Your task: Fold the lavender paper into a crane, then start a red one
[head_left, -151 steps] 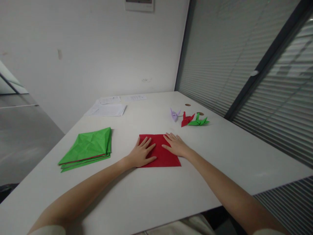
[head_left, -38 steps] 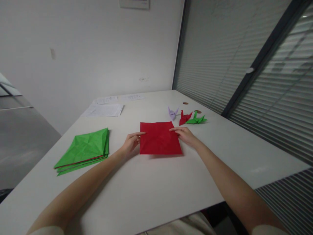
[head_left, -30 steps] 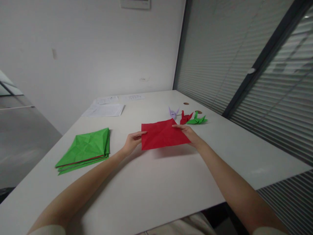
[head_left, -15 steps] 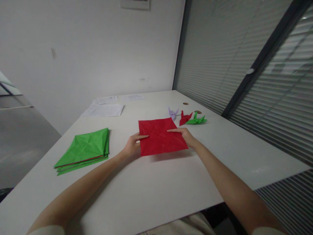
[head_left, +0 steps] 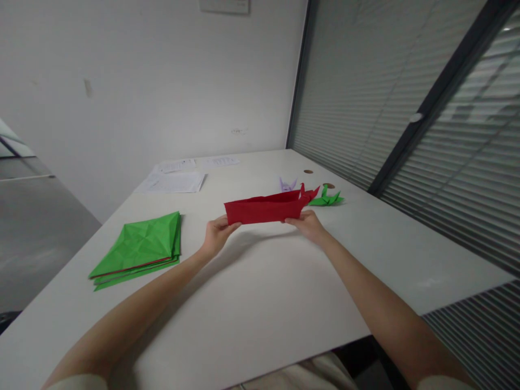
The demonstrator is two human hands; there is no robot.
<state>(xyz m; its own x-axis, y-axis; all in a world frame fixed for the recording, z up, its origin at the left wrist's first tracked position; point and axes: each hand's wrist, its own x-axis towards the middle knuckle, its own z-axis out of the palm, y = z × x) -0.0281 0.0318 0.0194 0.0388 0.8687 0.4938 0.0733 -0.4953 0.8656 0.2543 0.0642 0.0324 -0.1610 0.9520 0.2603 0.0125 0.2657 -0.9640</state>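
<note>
I hold a red sheet of paper above the white table, bent into a shallow trough seen almost edge-on. My left hand pinches its left edge. My right hand pinches its right edge. Both hands are closed on the sheet, which hangs clear of the table top and casts a shadow below.
A stack of creased green sheets lies at the left. Folded paper figures stand behind the sheet: a lilac one, a red one, a green one. White papers lie at the far side. Window blinds run along the right.
The red sheet lay flat under my palms five seconds ago. Both hands took its side edges, lifted it, tilted it about, and now it is bent into a trough, nearly edge-on.
</note>
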